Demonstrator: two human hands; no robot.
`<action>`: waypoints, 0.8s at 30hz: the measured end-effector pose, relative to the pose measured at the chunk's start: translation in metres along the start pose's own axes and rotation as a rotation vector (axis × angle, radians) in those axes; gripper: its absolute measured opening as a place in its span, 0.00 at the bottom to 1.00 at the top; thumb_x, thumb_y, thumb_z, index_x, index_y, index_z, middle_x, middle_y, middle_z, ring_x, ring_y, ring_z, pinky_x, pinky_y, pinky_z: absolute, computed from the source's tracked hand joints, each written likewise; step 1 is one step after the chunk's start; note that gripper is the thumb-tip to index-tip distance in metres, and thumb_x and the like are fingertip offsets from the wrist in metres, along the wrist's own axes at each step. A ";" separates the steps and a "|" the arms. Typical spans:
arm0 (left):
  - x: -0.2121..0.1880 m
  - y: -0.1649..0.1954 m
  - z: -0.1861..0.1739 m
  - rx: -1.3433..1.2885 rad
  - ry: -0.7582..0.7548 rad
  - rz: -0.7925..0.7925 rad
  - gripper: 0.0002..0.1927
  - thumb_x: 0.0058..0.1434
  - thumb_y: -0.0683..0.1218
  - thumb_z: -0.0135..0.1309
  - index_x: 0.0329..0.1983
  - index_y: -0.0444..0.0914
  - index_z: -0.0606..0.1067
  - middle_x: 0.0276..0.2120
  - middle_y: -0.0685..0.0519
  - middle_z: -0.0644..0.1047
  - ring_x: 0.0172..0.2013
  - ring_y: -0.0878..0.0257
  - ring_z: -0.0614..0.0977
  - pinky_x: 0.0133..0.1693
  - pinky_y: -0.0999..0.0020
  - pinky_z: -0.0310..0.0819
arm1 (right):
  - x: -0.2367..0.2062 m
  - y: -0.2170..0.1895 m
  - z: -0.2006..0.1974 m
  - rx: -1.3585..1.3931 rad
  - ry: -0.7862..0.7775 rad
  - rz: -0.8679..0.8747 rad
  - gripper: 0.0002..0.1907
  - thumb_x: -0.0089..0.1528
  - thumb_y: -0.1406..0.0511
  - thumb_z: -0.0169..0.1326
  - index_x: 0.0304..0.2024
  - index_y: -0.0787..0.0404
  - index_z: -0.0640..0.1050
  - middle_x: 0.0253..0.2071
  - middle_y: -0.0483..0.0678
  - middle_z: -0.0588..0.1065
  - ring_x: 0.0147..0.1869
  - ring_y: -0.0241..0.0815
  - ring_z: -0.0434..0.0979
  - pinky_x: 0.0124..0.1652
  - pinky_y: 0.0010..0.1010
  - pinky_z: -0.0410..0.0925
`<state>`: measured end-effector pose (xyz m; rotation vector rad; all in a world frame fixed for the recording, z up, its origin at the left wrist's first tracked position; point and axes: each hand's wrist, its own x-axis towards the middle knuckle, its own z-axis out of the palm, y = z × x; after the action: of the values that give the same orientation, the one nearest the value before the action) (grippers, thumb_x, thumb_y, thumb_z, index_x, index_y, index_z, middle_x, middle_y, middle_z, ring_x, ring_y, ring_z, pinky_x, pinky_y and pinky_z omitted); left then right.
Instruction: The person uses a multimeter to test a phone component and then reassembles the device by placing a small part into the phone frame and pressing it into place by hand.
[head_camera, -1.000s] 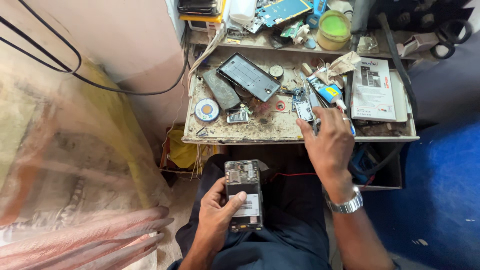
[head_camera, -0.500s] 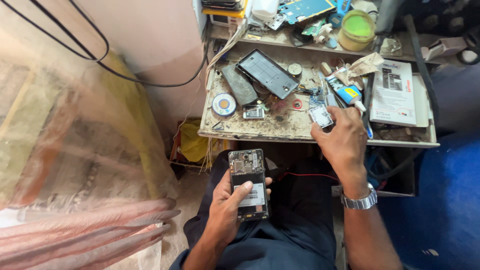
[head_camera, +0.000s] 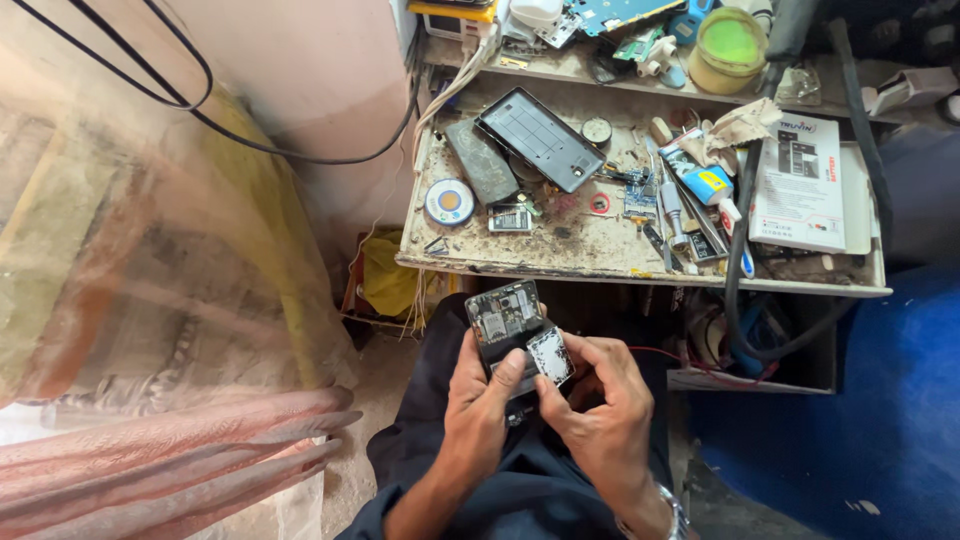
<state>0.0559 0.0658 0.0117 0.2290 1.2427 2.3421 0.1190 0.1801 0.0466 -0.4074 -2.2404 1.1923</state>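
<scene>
Back from the workbench (head_camera: 560, 262), right hand (head_camera: 598, 405) now pinches a small circuit board (head_camera: 551, 355) against the opened phone (head_camera: 508, 322), gripped lengthwise by left hand (head_camera: 478, 410).

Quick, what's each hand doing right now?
Left hand: closed around the opened phone, thumb on its back.
Right hand: pinching a small flat silvery part against the phone.
</scene>
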 end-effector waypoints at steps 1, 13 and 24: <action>-0.001 -0.002 0.001 0.017 -0.011 0.016 0.19 0.71 0.41 0.47 0.65 0.33 0.66 0.58 0.48 0.76 0.54 0.64 0.79 0.56 0.68 0.75 | -0.001 0.001 0.002 -0.019 0.030 -0.020 0.24 0.51 0.72 0.68 0.50 0.66 0.79 0.42 0.47 0.75 0.34 0.31 0.76 0.30 0.21 0.72; -0.009 -0.001 -0.003 0.107 -0.107 0.162 0.21 0.70 0.36 0.54 0.65 0.32 0.67 0.56 0.46 0.79 0.53 0.63 0.81 0.56 0.69 0.77 | -0.023 0.024 0.008 0.212 0.074 -0.064 0.11 0.61 0.70 0.63 0.44 0.66 0.76 0.44 0.47 0.76 0.41 0.30 0.79 0.38 0.20 0.73; -0.010 0.009 0.000 0.106 -0.119 0.242 0.20 0.69 0.38 0.55 0.62 0.32 0.67 0.58 0.45 0.78 0.54 0.62 0.82 0.55 0.66 0.80 | -0.028 0.026 0.007 0.530 0.037 0.235 0.13 0.62 0.71 0.59 0.49 0.65 0.76 0.39 0.47 0.80 0.41 0.30 0.79 0.41 0.19 0.74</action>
<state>0.0612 0.0566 0.0193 0.5754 1.3455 2.4228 0.1368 0.1762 0.0123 -0.4758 -1.7812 1.8155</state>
